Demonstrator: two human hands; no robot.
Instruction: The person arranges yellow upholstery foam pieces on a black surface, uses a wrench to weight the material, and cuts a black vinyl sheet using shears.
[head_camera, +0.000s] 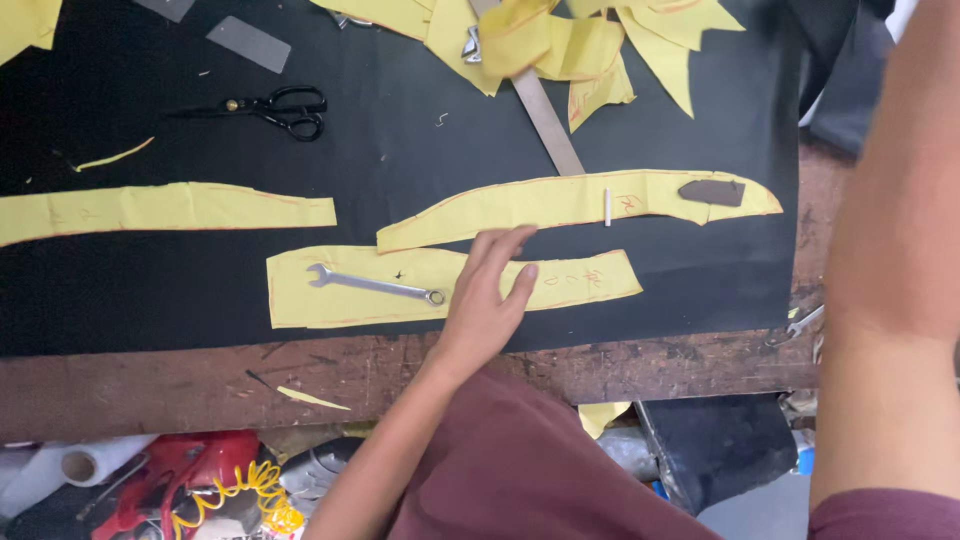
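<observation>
- The left hand (487, 290) lies flat, fingers spread narrow, pressing the lower yellow pattern piece (580, 280) near the worktop's front edge; it holds nothing.
- The right arm rises along the right edge; its hand is out of view.
- A wrench (375, 285) rests on the same piece, just left of the hand.
- A longer curved yellow piece (560, 200) lies just behind, bearing a white chalk stick (607, 207).
- Black scissors (285, 110) sit well apart on the black sheet (400, 130), toward the back left.

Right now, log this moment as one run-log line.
left hand: flat on lower yellow pattern piece | wrench: lying on same piece | right hand: out of frame | scissors: on black sheet, untouched
</observation>
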